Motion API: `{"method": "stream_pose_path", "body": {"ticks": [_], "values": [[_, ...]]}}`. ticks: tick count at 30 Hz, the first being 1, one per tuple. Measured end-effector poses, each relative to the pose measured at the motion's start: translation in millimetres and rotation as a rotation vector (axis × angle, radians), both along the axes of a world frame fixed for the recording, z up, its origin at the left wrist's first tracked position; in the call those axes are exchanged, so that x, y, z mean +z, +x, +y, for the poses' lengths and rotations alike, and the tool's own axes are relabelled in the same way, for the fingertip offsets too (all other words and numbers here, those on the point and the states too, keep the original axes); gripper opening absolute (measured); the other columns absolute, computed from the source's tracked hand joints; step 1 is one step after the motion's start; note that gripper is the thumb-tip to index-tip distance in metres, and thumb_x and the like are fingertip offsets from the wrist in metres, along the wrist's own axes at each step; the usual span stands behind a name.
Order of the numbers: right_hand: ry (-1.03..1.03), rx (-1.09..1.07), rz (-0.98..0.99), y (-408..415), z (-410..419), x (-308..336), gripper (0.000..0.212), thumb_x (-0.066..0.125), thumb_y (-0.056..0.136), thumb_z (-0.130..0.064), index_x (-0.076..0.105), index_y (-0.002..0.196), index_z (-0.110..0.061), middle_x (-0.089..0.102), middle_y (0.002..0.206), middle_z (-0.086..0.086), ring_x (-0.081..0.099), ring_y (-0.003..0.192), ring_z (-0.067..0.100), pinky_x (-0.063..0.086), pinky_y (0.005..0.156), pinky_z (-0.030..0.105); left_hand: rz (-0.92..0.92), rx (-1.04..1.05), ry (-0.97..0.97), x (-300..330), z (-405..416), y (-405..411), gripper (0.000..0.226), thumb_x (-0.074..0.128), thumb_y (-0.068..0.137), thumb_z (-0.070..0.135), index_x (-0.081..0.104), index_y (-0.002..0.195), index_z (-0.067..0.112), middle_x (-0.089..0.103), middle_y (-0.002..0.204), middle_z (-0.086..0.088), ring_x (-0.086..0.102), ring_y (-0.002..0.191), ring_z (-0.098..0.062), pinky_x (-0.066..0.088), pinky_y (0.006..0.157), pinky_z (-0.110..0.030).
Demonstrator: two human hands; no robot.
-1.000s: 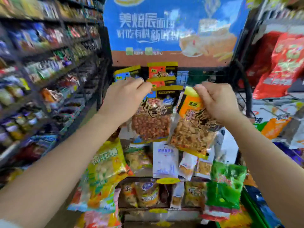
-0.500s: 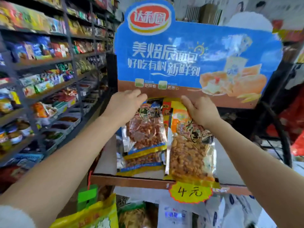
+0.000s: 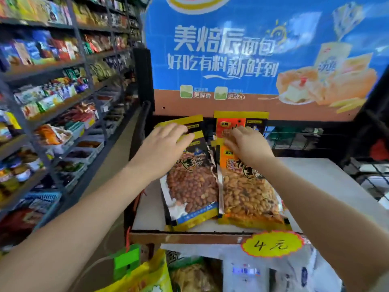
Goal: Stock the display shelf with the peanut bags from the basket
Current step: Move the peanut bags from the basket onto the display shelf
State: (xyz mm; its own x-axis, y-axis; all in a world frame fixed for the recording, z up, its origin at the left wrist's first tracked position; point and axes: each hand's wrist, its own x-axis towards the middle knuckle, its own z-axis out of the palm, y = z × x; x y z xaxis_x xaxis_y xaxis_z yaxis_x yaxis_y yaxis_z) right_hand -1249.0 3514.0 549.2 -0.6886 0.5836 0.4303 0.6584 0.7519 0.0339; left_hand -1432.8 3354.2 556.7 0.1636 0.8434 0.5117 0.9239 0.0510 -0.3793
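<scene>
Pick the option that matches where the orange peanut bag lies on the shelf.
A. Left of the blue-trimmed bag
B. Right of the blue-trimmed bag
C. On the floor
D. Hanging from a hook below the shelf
B: the orange bag lies flat on the white shelf just right of the blue-trimmed bag, under the right hand.
</scene>
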Motion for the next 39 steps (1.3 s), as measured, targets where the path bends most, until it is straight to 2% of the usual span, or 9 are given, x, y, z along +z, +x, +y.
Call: {"method": "stream_pose_path", "body": {"ticks": [2, 6, 13, 16, 19, 23, 27, 33, 39], "values": [[-0.035, -0.050, -0.026, 12, -17, -14, 0.042, 0.049, 0.092, -0.037, 0.048, 0.126, -0.011, 0.052, 0.128, 0.014, 0.045, 0.120, 0.035, 0.041, 0.093, 0.046, -0.040, -0.180, -0.020, -8, -11, 17, 0.020, 0.066, 0.077, 0.013, 0.069, 0.096, 0.007, 0.068, 0.090, -0.013, 0.067, 0.079, -0.032, 0.055, 0.057, -0.040], [-0.074, -0.137, 0.229, 55, -69, -30, 0.049, 0.051, 0.092, -0.030, 0.039, 0.137, -0.012, 0.042, 0.143, 0.012, 0.040, 0.128, 0.034, 0.039, 0.102, 0.049, -0.132, -0.428, -0.147, -19, -25, 57, 0.038, 0.035, 0.082, 0.031, 0.069, 0.084, 0.012, 0.066, 0.081, -0.006, 0.062, 0.053, -0.023, 0.044, 0.033, -0.026], [-0.039, -0.376, 0.383, 205, -161, -58, 0.039, 0.037, 0.089, -0.029, 0.063, 0.099, -0.003, 0.068, 0.095, 0.019, 0.063, 0.084, 0.040, 0.052, 0.065, 0.044, -0.152, -0.826, -0.177, -40, -46, 179, 0.035, 0.037, 0.084, 0.027, 0.068, 0.077, 0.011, 0.063, 0.073, -0.006, 0.062, 0.055, -0.025, 0.050, 0.045, -0.027], [-0.192, -0.592, 0.447, 286, -207, -91, 0.031, 0.037, 0.092, -0.026, 0.060, 0.100, -0.007, 0.066, 0.093, 0.021, 0.062, 0.083, 0.040, 0.049, 0.064, 0.044, -0.024, -0.952, -0.168, -62, -63, 245, 0.030, 0.041, 0.081, 0.024, 0.068, 0.070, 0.016, 0.061, 0.066, -0.001, 0.056, 0.057, -0.017, 0.041, 0.047, -0.025], [-0.360, -0.770, 0.402, 365, -253, -135, 0.020, 0.044, 0.095, -0.021, 0.058, 0.102, -0.008, 0.067, 0.099, 0.020, 0.062, 0.092, 0.038, 0.048, 0.072, 0.043, -0.011, -1.044, -0.391, -114, -77, 320, 0.030, 0.039, 0.081, 0.024, 0.065, 0.069, 0.015, 0.059, 0.066, -0.003, 0.058, 0.054, -0.020, 0.046, 0.042, -0.027], [-0.605, -0.893, 0.281, 461, -305, -207, 0.015, 0.044, 0.094, -0.021, 0.056, 0.098, -0.014, 0.066, 0.103, 0.012, 0.062, 0.097, 0.033, 0.048, 0.074, 0.040, 0.065, -1.017, -0.690, -192, -95, 426, 0.033, 0.038, 0.079, 0.030, 0.067, 0.072, 0.018, 0.065, 0.071, 0.001, 0.063, 0.054, -0.016, 0.044, 0.041, -0.022], [-0.802, -0.949, 0.189, 543, -344, -286, 0.021, 0.039, 0.095, -0.027, 0.052, 0.093, -0.011, 0.065, 0.097, 0.011, 0.062, 0.092, 0.032, 0.049, 0.070, 0.039, -0.099, -0.745, -1.029, -288, -105, 515, 0.029, 0.036, 0.096, 0.027, 0.056, 0.112, 0.014, 0.053, 0.118, -0.007, 0.057, 0.105, -0.028, 0.049, 0.080, -0.039], [-1.013, -1.066, 0.193, 605, -369, -437, 0.017, 0.038, 0.094, -0.023, 0.049, 0.090, -0.011, 0.063, 0.097, 0.011, 0.060, 0.089, 0.033, 0.039, 0.061, 0.033, -0.180, -0.570, -1.262, -439, -107, 582, 0.026, 0.036, 0.096, 0.026, 0.048, 0.116, 0.014, 0.052, 0.117, -0.008, 0.057, 0.103, -0.032, 0.046, 0.075, -0.041], [-1.075, -1.126, 0.154, 612, -361, -670, 0.018, 0.037, 0.093, -0.015, 0.052, 0.101, -0.011, 0.058, 0.104, 0.008, 0.054, 0.092, 0.028, 0.043, 0.062, 0.035, -0.126, -0.508, -1.345, -677, -93, 626, 0.031, 0.039, 0.094, 0.020, 0.045, 0.124, 0.013, 0.050, 0.121, -0.007, 0.054, 0.109, -0.029, 0.048, 0.084, -0.044]]}}
